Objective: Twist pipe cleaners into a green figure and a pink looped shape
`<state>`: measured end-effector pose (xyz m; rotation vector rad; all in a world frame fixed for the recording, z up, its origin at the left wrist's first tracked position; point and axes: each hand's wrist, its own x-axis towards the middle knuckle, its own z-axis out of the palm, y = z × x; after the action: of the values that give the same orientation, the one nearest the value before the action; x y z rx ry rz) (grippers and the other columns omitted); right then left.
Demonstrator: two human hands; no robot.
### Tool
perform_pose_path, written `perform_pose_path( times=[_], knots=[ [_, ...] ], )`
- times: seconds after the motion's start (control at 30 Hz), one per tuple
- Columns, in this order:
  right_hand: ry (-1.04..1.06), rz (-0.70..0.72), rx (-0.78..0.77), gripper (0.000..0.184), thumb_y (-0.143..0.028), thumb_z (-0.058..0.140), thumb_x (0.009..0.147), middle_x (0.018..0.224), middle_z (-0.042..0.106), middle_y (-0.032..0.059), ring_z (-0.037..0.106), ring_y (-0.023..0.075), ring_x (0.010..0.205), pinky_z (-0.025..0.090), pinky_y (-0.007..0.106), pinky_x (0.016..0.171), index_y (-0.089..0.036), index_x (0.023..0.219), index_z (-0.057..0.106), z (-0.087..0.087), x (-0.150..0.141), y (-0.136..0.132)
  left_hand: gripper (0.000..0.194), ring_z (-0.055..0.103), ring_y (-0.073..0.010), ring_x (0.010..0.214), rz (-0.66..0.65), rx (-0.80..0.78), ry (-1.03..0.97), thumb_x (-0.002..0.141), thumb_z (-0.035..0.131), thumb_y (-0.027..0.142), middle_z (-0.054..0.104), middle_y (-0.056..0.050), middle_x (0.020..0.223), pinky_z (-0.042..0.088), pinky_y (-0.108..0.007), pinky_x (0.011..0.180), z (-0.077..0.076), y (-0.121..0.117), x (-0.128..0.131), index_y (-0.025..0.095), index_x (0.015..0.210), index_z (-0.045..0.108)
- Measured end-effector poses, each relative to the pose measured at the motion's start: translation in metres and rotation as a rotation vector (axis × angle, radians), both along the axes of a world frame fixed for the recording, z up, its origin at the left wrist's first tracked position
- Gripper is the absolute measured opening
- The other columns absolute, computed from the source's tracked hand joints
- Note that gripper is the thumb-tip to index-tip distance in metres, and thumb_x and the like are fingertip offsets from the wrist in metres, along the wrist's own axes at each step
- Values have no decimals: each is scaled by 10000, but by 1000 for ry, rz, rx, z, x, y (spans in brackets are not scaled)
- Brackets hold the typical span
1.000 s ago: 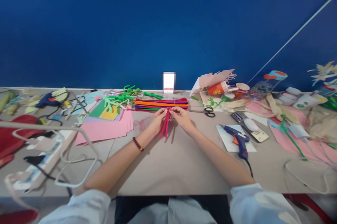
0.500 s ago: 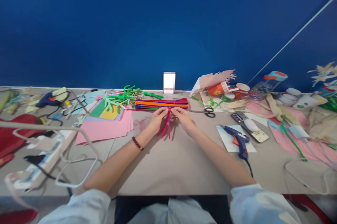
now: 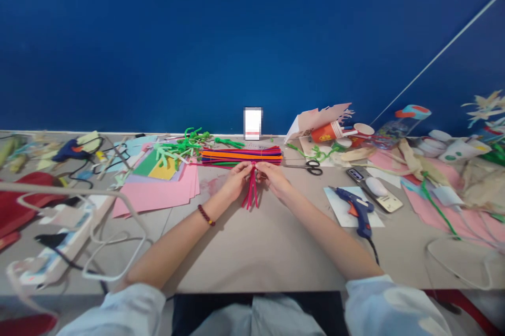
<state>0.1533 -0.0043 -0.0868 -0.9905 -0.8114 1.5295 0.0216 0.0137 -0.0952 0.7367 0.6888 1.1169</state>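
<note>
Several magenta pipe cleaners (image 3: 251,194) hang down between my hands, joined at the top and fanning out below. My left hand (image 3: 238,179) pinches them at the top from the left, its fingers closed. From the right, my right hand (image 3: 273,177) pinches the same top end, thumb and forefinger together. My fingertips hide how the strands are joined. Just behind my hands lies a bundle of coloured pipe cleaners (image 3: 236,155), mostly orange, magenta and dark blue.
Scissors (image 3: 313,168) lie right of the bundle. Farther right are a blue glue gun (image 3: 357,207) on paper and a phone (image 3: 384,196). Pink paper sheets (image 3: 153,196) and green pipe-cleaner pieces (image 3: 185,144) sit at left, with a power strip (image 3: 67,241) and cables nearer.
The hanging magenta strands have swung slightly to the right and sit closer together. Both hands keep their pinch in nearly the same place.
</note>
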Motion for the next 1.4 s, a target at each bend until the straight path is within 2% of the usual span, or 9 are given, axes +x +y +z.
perform_pose_path(
  times=[0.3, 0.43, 0.7, 0.87, 1.07, 1.2, 1.4],
  knots=[
    [21, 8, 22, 316, -400, 789, 587, 554, 536, -38, 476, 87, 513, 384, 222, 517, -159, 703, 620, 1, -1, -2, 313, 552, -83, 556, 27, -29, 23, 546, 839, 280, 620, 16, 670, 418, -196, 504, 5, -3, 0, 151, 748, 637],
    [28, -5, 18, 335, -412, 792, 586, 573, 555, -39, 491, 89, 523, 376, 224, 519, -161, 732, 624, 2, -1, -3, 284, 571, -103, 580, 39, -64, -16, 530, 836, 251, 639, -1, 674, 431, -218, 535, 3, 0, 1, 146, 713, 646],
    [-2, 31, -28, 368, -455, 802, 582, 567, 577, -23, 536, 108, 533, 401, 237, 533, -155, 706, 629, 4, 2, -2, 239, 526, -76, 544, 17, 35, 9, 598, 810, 288, 620, 7, 657, 408, -209, 529, -1, 2, 0, 146, 713, 656],
    [-1, 47, 6, 392, -459, 811, 564, 639, 638, 16, 582, 135, 577, 415, 250, 553, -144, 741, 657, 3, 1, -2, 288, 501, -65, 548, -16, 72, 44, 592, 817, 334, 597, 10, 647, 404, -198, 533, 0, 0, -1, 131, 715, 655],
    [7, 16, 8, 381, -450, 820, 536, 638, 641, 12, 569, 125, 566, 409, 249, 559, -154, 721, 667, 2, -2, -2, 298, 524, -73, 594, -3, 86, 42, 581, 826, 332, 615, 6, 693, 417, -201, 564, 0, 1, -1, 139, 741, 663],
    [19, 12, 11, 371, -441, 814, 541, 674, 643, 10, 570, 129, 586, 425, 260, 584, -159, 734, 667, 4, 0, -2, 276, 587, -111, 645, 2, 52, 5, 583, 824, 297, 655, -19, 740, 454, -236, 608, -1, 2, 0, 143, 754, 670],
    [-16, 13, -8, 342, -431, 794, 583, 575, 565, -26, 493, 99, 536, 379, 239, 544, -158, 721, 642, 4, 4, -2, 280, 593, -113, 640, 22, -10, -11, 565, 831, 262, 670, -17, 760, 452, -239, 603, -1, 2, 0, 151, 775, 684]
  ],
)
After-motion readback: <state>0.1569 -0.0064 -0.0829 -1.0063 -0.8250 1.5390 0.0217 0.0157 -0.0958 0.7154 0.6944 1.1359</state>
